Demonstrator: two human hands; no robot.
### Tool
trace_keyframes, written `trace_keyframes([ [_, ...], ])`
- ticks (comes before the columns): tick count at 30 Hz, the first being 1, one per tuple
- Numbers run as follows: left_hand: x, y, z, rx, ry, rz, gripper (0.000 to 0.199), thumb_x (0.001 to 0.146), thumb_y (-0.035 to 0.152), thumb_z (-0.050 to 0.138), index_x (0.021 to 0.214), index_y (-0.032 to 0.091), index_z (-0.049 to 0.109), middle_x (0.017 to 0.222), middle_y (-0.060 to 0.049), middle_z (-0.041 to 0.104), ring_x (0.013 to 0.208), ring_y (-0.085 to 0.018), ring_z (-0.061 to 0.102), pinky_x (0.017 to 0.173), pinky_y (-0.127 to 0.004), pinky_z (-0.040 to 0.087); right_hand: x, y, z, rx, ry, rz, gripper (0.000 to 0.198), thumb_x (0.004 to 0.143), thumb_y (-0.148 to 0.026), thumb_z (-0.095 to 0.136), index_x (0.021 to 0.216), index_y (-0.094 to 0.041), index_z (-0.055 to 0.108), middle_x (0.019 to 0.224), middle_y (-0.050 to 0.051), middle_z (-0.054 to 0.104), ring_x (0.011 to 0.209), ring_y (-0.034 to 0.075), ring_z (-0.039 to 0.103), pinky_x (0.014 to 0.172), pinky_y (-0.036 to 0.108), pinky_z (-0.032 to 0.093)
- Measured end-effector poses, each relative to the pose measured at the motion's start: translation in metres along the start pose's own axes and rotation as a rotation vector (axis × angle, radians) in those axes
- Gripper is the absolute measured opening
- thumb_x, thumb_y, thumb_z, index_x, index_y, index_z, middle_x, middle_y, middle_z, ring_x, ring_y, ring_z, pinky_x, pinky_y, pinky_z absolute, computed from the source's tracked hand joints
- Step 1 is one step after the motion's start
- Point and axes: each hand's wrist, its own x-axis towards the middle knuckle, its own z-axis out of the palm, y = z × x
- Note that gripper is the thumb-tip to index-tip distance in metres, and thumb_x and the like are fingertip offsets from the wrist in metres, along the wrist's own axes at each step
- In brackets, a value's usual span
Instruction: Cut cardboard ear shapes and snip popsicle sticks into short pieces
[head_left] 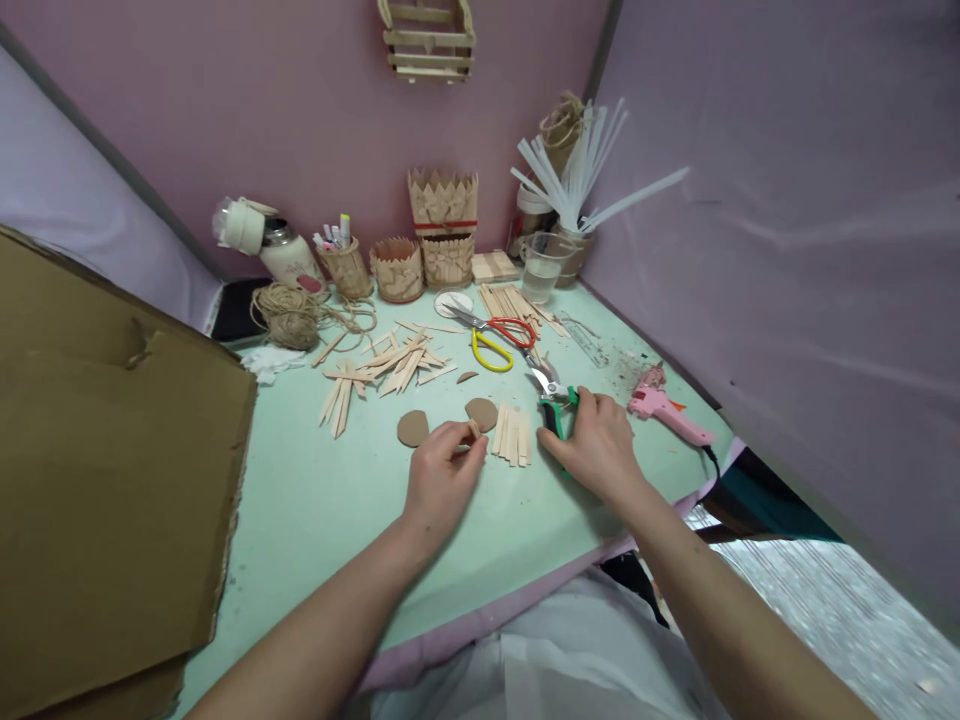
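Note:
My left hand (pixel 448 470) is closed in a pinch around a short wooden stick piece (pixel 475 428). Green-handled pruning shears (pixel 552 410) lie under my right hand (pixel 600 440), whose fingers and thumb grip the handles; the blades point away from me, parted. Two brown cardboard discs (pixel 412 428) rest on the table by my left hand, one just beyond its fingertips. Between my hands a row of short wooden sticks (pixel 512 436) lies side by side. Scissors with one red and one yellow handle (pixel 493 352) are behind the shears.
Loose pointed sticks (pixel 405 362) are scattered left of centre, near a twine ball (pixel 285 315). A pink glue gun (pixel 667 410) lies at right. Behind stand stick-covered pots (pixel 397 270), a plastic cup of liquid (pixel 541 275) and white glue sticks (pixel 574 175). A large cardboard sheet (pixel 112 480) fills the left.

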Motion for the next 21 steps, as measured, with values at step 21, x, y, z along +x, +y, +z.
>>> trace_keyframes([
  [21,0.021,0.002,-0.014,-0.571,-0.252,-0.669,0.033,0.070,0.040,0.074,0.092,0.015,0.071,0.075,-0.002,0.066,0.067,-0.011,0.061,0.070,-0.026,0.055,0.003,-0.029,-0.019,0.596,-0.289,-0.501,0.073,0.076,-0.030,0.071,0.138,-0.025,0.035,0.138,0.012,0.048,0.129,0.028,0.042,0.111,0.050,0.026],
])
